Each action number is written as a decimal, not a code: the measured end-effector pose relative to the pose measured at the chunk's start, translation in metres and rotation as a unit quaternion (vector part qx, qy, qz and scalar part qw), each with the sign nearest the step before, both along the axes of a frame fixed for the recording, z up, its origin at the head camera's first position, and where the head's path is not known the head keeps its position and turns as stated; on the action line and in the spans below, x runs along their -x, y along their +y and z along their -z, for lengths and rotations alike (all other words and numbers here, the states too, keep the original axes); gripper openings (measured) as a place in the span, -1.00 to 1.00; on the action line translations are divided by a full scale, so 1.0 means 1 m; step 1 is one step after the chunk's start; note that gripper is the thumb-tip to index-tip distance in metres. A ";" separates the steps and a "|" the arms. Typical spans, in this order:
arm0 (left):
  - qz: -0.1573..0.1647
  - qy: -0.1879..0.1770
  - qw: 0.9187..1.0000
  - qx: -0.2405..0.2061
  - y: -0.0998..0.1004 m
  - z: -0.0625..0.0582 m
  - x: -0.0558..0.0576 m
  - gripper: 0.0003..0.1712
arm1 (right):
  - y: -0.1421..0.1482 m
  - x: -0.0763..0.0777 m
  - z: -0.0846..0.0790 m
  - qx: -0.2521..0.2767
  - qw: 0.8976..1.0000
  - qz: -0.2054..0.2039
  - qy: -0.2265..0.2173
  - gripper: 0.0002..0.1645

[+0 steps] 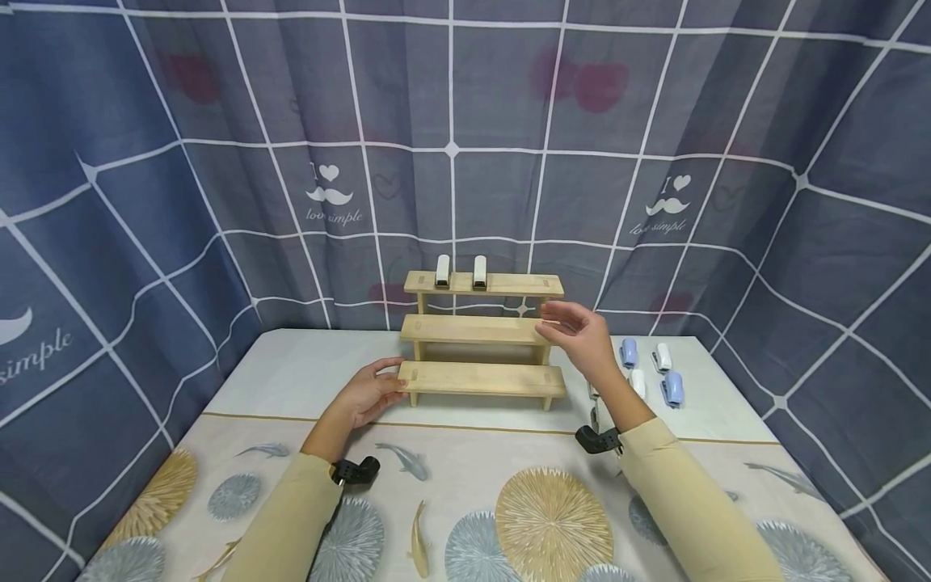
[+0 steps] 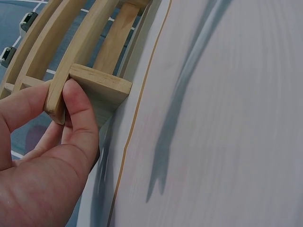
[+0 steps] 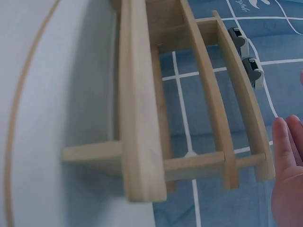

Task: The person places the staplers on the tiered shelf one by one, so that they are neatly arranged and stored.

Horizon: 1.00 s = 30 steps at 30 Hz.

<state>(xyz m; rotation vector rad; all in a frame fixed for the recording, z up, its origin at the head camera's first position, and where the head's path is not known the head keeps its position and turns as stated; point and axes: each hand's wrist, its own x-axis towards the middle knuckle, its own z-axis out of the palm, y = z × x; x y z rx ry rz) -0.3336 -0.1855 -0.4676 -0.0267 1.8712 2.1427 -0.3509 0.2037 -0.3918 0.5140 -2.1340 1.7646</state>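
Observation:
A three-tier wooden step rack (image 1: 480, 377) stands on the white surface. Fingers and thumb of my left hand (image 1: 372, 390) pinch the left end of its lowest board; the left wrist view shows this grip (image 2: 57, 142) up close. Beside the rack's right end is my right hand (image 1: 582, 339), fingers loosely bent and holding nothing. The right wrist view shows that hand (image 3: 289, 165) apart from the boards. On the top tier, left of its middle, stand two small white staplers, one at the left (image 1: 442, 272) and one nearer the middle (image 1: 480, 272).
Right of the rack lie several more small staplers, blue (image 1: 672, 390) and white (image 1: 662, 357), some partly behind my right forearm. A patterned cloth (image 1: 465, 493) covers the near part of the table. A blue checked curtain (image 1: 407, 194) hangs behind and at both sides.

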 end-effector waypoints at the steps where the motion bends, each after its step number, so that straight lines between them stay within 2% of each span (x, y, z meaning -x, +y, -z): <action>1: 0.001 0.001 1.000 -0.001 0.000 0.000 0.000 -0.21 | 0.002 -0.002 0.002 -0.003 1.000 0.002 0.001 -0.44; 10: -0.003 0.002 1.000 0.005 -0.001 0.000 0.000 -0.22 | 0.023 -0.024 0.015 -0.008 1.000 0.014 -0.001 -0.48; 13: -0.004 0.003 1.000 0.005 -0.001 0.000 0.000 -0.22 | 0.031 -0.027 0.026 -0.014 1.000 0.026 -0.006 -0.47; 24: 0.000 0.001 1.000 0.002 -0.001 0.000 0.000 -0.21 | 0.054 -0.043 0.048 0.003 0.997 0.068 -0.024 -0.48; 30: -0.001 0.002 1.000 0.003 -0.002 0.001 0.001 -0.21 | 0.067 -0.054 0.057 -0.004 0.997 0.065 -0.045 -0.46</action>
